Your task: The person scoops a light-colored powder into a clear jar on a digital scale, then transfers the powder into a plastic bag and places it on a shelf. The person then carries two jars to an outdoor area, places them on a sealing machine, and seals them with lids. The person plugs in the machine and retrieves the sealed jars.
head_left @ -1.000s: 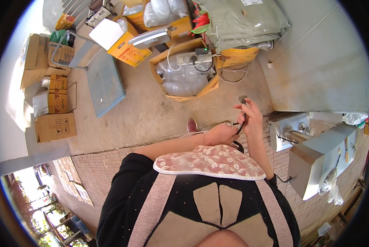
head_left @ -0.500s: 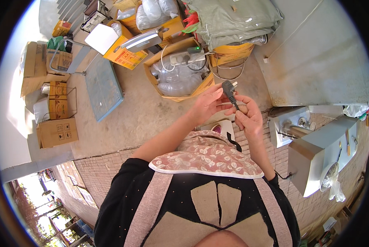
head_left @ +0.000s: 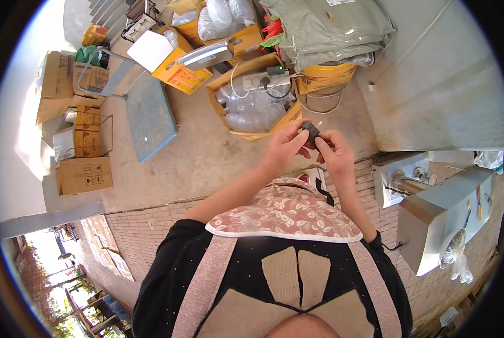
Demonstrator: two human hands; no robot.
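In front of me, past the apron (head_left: 285,211), I hold a black power plug (head_left: 310,130) with pale prongs pointing away. My left hand (head_left: 285,145) is closed on its left side, thumb against the plug body. The fingers of my right hand (head_left: 335,152) are closed on its near right side. Hands and fingers hide most of its cord. Beyond them, a white power strip (head_left: 253,83) lies on clear plastic bottles (head_left: 252,115) in an open carton (head_left: 246,134), with a black plug and a small green light on it.
A blue platform scale (head_left: 150,121) stands on the floor to the left, its display (head_left: 209,53) raised. Stacked cartons (head_left: 86,174) line the left wall. Grey-green sacks (head_left: 330,34) are piled far right. A metal machine (head_left: 432,219) stands at my right; loose cables lie beside the carton.
The plug has turned in my hands, and my left thumb now presses on its body. My right fingers have moved from the cord up to the plug. The view has shifted slightly.
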